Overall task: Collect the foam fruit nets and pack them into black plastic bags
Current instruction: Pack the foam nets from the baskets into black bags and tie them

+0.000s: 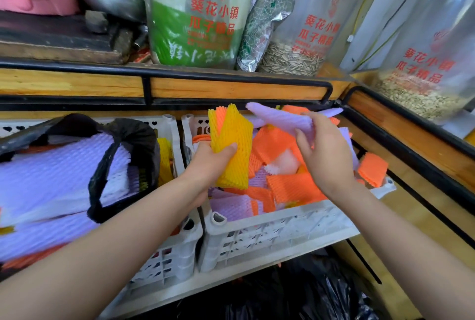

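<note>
Yellow nets (pixel 231 139) are held by the left hand (pixel 210 162), a purple net (pixel 280 117) by the right hand (pixel 327 157). Gathering; next, both are dropped into the black bag (pixel 144 139) at nine o'clock.

The right crate (pixel 270 237) is open on top, so a hand can come in from above. Loose orange nets (pixel 293 186) fill it almost to the rim. The left hand (pixel 213 162) holds yellow nets (pixel 231 134) over its left side. The right hand (pixel 326 155) holds a purple net (pixel 280 116) over the back. There is a gap between them. The wooden shelf edge (pixel 231 89) stands close behind both crates. A side rail (pixel 416 144) blocks the right. In the left crate (pixel 177 252), the black bag (pixel 138 137) is open on top, but stacked purple nets (pixel 51 170) fill it and its handle loop (pixel 97 186) lies across them.
</note>
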A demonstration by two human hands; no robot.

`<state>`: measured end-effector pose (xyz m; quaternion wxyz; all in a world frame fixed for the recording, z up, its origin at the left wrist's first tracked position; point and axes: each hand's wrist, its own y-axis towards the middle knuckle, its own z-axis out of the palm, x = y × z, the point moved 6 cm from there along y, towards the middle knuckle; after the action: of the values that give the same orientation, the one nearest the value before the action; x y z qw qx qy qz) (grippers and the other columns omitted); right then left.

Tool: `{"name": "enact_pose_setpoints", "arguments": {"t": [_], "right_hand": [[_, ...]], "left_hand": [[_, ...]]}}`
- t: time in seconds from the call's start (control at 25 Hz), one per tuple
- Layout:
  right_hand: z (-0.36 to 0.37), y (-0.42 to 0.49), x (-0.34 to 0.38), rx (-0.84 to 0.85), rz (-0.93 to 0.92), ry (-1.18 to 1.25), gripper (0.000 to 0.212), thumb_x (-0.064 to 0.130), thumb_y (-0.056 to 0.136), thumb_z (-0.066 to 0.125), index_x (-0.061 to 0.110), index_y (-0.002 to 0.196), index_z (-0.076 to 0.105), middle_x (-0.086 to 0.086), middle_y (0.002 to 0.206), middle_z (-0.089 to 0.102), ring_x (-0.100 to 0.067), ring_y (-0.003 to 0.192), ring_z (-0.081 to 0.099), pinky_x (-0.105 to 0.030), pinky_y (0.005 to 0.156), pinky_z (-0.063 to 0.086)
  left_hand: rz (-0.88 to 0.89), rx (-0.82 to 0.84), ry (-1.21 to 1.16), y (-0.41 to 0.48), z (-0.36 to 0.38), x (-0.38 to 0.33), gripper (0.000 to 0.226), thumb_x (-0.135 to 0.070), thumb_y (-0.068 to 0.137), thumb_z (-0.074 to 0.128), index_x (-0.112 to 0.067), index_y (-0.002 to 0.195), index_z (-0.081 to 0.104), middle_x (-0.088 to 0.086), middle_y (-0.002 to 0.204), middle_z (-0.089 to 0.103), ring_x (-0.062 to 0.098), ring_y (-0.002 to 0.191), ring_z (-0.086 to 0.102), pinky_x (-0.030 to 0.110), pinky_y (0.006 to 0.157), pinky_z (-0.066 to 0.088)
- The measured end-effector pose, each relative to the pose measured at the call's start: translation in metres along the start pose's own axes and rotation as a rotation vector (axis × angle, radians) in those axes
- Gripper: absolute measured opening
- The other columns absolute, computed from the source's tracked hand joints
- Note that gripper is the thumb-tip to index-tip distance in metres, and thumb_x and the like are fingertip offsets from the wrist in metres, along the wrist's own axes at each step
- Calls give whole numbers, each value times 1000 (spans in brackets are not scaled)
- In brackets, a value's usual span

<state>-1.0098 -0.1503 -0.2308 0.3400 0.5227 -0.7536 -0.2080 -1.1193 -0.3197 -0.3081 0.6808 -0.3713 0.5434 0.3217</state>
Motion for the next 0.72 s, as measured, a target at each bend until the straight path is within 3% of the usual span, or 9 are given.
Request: {"name": "enact_pose_setpoints", "arguments": {"t": [0.12, 0.24, 0.32, 0.44, 0.52, 0.6, 0.68, 0.72], "right_hand": [[-12, -24, 45, 92, -64, 164, 49, 5, 86, 59, 4, 133, 45, -10, 123, 55, -22, 114, 50, -23, 95, 33], [-13, -54, 78, 282, -139, 200, 62, 11, 79, 57, 7, 138, 39, -3, 114, 44, -19, 107, 46, -26, 95, 36], [-16, -63, 90, 363, -176, 253, 67, 16, 73, 56, 10, 138, 41, 2, 113, 38, -14, 104, 44, -29, 96, 39], [-25, -69, 103, 516, -81, 474, 66, 25, 71, 66, 19, 133, 46, 5, 119, 38, -4, 112, 41, -19, 102, 36], [-38, -68, 111, 490, 36, 611, 55, 35, 75, 74, 23, 124, 52, 8, 116, 44, 4, 110, 45, -12, 95, 39], [-46, -63, 111, 351, 168, 641, 40, 32, 80, 71, 20, 112, 51, 9, 109, 49, 9, 99, 48, -8, 84, 41], [-50, -57, 112, 211, 231, 564, 33, 23, 82, 70, 18, 105, 46, 8, 101, 51, 2, 91, 52, -14, 83, 43], [-52, -54, 113, 146, 242, 543, 32, 17, 83, 69, 18, 103, 44, 7, 98, 51, -6, 90, 54, -24, 87, 45]], "left_hand": [[-46, 26, -37, -16, 7, -6, 41, -37, 93, 54, -11, 125, 48, 10, 119, 62, 26, 103, 62, 42, 89, 52], [-45, 179, -272, -39, 15, -23, 46, -44, 91, 50, -12, 124, 55, 12, 118, 66, 28, 105, 65, 42, 84, 55], [-13, 276, -287, -54, 13, -33, 62, -50, 80, 63, -10, 127, 55, 14, 118, 66, 29, 105, 65, 45, 85, 55], [67, 221, -183, -64, -1, -39, 83, -42, 63, 78, -6, 131, 46, 12, 115, 67, 27, 99, 68, 42, 80, 57], [109, 192, -158, -68, -9, -43, 73, -31, 68, 76, -5, 130, 46, 12, 115, 67, 25, 99, 67, 38, 82, 56], [116, 211, -166, -78, -13, -49, 50, -21, 83, 69, -5, 127, 49, 12, 115, 67, 23, 98, 67, 34, 79, 56], [143, 225, -166, -91, -14, -58, 33, -15, 90, 60, -8, 121, 53, 9, 113, 68, 18, 93, 68, 28, 75, 57], [166, 207, -154, -97, -16, -63, 31, -15, 90, 60, -9, 119, 53, 9, 112, 68, 17, 92, 67, 28, 73, 57]]}}
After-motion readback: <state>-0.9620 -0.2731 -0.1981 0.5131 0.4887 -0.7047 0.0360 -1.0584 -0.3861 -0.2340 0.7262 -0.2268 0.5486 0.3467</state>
